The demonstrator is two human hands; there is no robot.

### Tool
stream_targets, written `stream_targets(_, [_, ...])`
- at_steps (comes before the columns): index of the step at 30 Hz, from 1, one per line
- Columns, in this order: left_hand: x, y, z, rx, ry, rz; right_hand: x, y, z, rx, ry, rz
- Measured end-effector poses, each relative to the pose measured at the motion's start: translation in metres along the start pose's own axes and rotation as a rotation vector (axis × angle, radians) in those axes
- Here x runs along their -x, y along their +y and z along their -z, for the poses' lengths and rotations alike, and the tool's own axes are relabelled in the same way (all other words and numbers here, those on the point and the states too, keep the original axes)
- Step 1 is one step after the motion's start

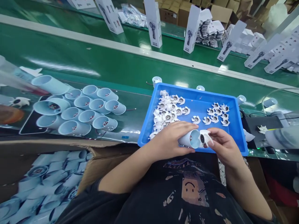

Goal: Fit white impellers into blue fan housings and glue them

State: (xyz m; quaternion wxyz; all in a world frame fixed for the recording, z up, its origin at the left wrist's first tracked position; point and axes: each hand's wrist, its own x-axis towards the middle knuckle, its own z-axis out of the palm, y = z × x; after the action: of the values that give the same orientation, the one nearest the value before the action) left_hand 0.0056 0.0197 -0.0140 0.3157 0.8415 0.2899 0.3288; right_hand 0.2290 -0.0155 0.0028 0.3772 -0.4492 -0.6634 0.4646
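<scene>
My left hand (171, 138) is wrapped round a pale blue plastic tube (189, 139), its open end turned to the right. My right hand (221, 143) pinches a small white fan impeller (205, 137) right at that open end. Both hands hover over the near edge of a blue tray (198, 107). The tray holds several white impellers, a big heap (167, 112) on its left and a smaller group (218, 113) on its right.
A stack of pale blue tubes (81, 109) lies to the left on the green belt (93, 62). A cardboard box (42, 183) at lower left holds more tubes. White product boxes (153, 23) stand across the belt. A dark device (263, 127) sits at the right.
</scene>
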Motion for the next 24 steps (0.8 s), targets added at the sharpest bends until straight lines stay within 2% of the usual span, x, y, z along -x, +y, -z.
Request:
stream_targets(3, [0.0,0.005,-0.006,-0.077,0.045,-0.023,0.001,-0.015,-0.006,0.288,0.071,0.154])
stream_targets(5, [0.001,0.006,-0.009,-0.145,0.107,-0.089,0.0,-0.022,-0.01,0.549,0.077,0.276])
stream_targets(7, [0.002,0.007,-0.014,-0.22,0.177,-0.165,-0.004,-0.022,-0.014,0.674,0.054,0.342])
stream_targets(9, [0.003,0.007,-0.019,-0.285,0.231,-0.2,-0.01,-0.018,-0.018,0.688,0.042,0.355])
stream_targets(12, [0.004,0.007,-0.025,-0.308,0.306,-0.161,-0.017,-0.009,-0.019,0.645,0.053,0.334])
stream_targets(14, [0.003,0.007,-0.026,-0.268,0.316,-0.135,-0.017,-0.009,-0.012,0.583,0.048,0.317])
stream_targets(15, [0.003,0.007,-0.024,-0.242,0.297,-0.129,-0.016,-0.012,-0.005,0.523,0.003,0.306])
stream_targets(18, [0.003,-0.001,-0.007,-0.227,0.25,-0.107,-0.003,-0.025,0.022,0.279,-0.166,0.3])
stream_targets(20, [0.003,-0.016,0.015,-0.295,0.301,-0.024,0.011,-0.027,0.04,0.241,-0.119,0.299])
stream_targets(22, [-0.002,-0.04,0.045,-0.401,0.41,0.143,0.026,-0.016,0.051,0.317,-0.006,0.278])
stream_targets(24, [-0.012,-0.07,0.084,-0.512,0.537,0.403,0.04,0.007,0.056,0.326,0.018,0.245])
